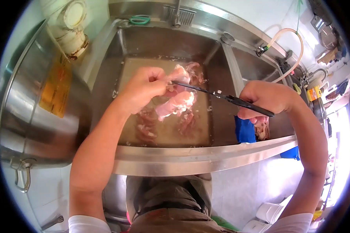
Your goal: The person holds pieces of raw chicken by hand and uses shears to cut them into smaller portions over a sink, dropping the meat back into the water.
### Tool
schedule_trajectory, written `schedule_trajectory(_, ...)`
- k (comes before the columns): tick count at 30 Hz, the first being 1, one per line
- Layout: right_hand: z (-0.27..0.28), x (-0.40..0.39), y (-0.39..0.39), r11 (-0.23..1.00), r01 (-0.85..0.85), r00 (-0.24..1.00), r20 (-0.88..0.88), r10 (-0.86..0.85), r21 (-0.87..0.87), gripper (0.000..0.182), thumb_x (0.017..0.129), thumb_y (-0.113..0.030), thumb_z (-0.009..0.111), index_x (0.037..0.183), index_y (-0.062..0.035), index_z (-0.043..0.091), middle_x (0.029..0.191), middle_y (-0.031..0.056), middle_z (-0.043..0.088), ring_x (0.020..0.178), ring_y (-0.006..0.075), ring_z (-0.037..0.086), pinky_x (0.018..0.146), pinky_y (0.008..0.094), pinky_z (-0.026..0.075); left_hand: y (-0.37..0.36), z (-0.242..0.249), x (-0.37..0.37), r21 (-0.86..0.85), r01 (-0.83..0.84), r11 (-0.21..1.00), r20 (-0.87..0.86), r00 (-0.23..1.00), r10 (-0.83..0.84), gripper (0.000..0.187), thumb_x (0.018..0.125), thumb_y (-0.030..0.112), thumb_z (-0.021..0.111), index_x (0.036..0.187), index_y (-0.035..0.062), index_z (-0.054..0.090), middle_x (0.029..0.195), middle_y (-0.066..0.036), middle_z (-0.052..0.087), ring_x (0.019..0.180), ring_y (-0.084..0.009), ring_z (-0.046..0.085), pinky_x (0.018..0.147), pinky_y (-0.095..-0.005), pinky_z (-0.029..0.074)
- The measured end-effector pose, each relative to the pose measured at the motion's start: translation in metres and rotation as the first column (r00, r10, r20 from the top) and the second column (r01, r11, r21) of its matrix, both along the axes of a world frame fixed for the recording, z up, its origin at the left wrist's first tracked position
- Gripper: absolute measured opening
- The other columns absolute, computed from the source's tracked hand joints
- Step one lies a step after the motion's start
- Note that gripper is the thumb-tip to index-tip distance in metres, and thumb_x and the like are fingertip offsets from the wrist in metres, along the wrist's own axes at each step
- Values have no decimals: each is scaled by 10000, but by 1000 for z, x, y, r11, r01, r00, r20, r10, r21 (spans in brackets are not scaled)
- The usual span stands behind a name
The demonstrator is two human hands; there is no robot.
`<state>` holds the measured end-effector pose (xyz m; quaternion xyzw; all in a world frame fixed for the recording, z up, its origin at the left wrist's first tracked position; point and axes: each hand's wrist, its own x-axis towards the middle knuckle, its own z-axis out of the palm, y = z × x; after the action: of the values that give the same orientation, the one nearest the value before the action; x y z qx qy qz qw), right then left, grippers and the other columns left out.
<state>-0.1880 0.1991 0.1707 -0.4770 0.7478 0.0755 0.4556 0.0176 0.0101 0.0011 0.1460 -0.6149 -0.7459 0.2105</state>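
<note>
Raw meat pieces hang from my left hand, whose fingers are closed on them above the sink. Black-handled scissors are in my right hand, with the blades reaching left to the meat at my left fingertips. Under the held meat, more raw pieces lie in cloudy water at the bottom of the basin. Some right-hand fingertips are hidden behind the hand and scissors.
Green-handled scissors rest on the sink's back ledge below the faucet. A large metal vessel stands at left. Near my right hand are a blue cloth and more meat. A hose arches at right.
</note>
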Motion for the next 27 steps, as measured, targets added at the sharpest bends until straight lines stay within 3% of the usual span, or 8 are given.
schedule_trajectory(3, -2, 3, 1, 1000, 10, 1000, -17, -11, -12, 314, 813, -237, 624, 637, 22, 603, 569, 60, 603, 481, 125, 572, 464, 278, 441, 3, -1, -2, -184, -16, 983, 68, 997, 29, 242, 803, 14, 642, 657, 65, 456, 699, 21, 491, 724, -68, 549, 628, -264, 442)
schedule_trajectory(9, -9, -5, 3, 1000, -3, 1000, 2, 3, -26, 287, 872, -227, 642, 760, 37, 650, 648, 67, 642, 533, 110, 602, 493, 265, 482, 12, 1, -8, -272, -242, 931, -57, 970, 235, 198, 816, 25, 700, 765, 41, 509, 724, -6, 543, 689, -62, 522, 603, -285, 461)
schedule_trajectory(12, -18, -8, 5, 1000, 17, 998, 53, -17, -6, 270, 876, -229, 641, 843, 39, 654, 708, 77, 661, 576, 118, 619, 525, 264, 499, 15, 5, -7, -353, -276, 894, -9, 957, 291, 133, 835, 53, 691, 808, 18, 566, 732, -14, 581, 658, -68, 516, 570, -278, 443)
schedule_trajectory(14, -32, -13, 7, 1000, 17, 989, 149, -20, 15, 284, 882, -239, 644, 932, 41, 653, 765, 86, 677, 618, 122, 634, 553, 259, 509, 9, 7, -1, -486, -238, 841, 60, 951, 304, 134, 813, 77, 699, 800, 3, 588, 696, -16, 580, 631, -75, 508, 552, -277, 428)
schedule_trajectory(17, -50, -24, 12, 972, -205, 976, 57, 212, -111, 344, 889, -257, 653, 1049, 46, 629, 817, 79, 676, 649, 122, 629, 573, 258, 508, 1, 6, 5, -599, -199, 776, 120, 935, 333, 167, 768, 109, 706, 747, -9, 590, 642, -18, 567, 598, -80, 492, 527, -280, 406)
schedule_trajectory(20, -33, -9, 6, 995, -76, 997, 29, 74, 68, 408, 896, -293, 658, 1127, 39, 602, 831, 67, 667, 639, 119, 604, 581, 271, 497, -2, 3, 5, -594, -186, 783, 138, 935, 327, 165, 713, 116, 691, 695, -9, 586, 610, -13, 541, 576, -79, 469, 511, -289, 393)
schedule_trajectory(24, -37, -18, 8, 972, -220, 976, 11, 219, 82, 374, 922, -343, 623, 954, 27, 668, 724, 59, 646, 619, 116, 576, 550, 279, 464, -4, 0, 3, -523, -171, 835, 148, 947, 286, 149, 724, 111, 675, 698, -11, 594, 628, 1, 543, 588, -72, 461, 521, -275, 376)
schedule_trajectory(27, -33, -8, 6, 992, -54, 992, 118, 40, 115, 413, 921, -363, 603, 870, 38, 686, 691, 82, 661, 593, 142, 606, 542, 277, 484, -4, -7, 0, -477, -154, 866, 182, 946, 268, 137, 750, 110, 657, 721, -16, 612, 655, 10, 554, 614, -68, 463, 548, -259, 367)
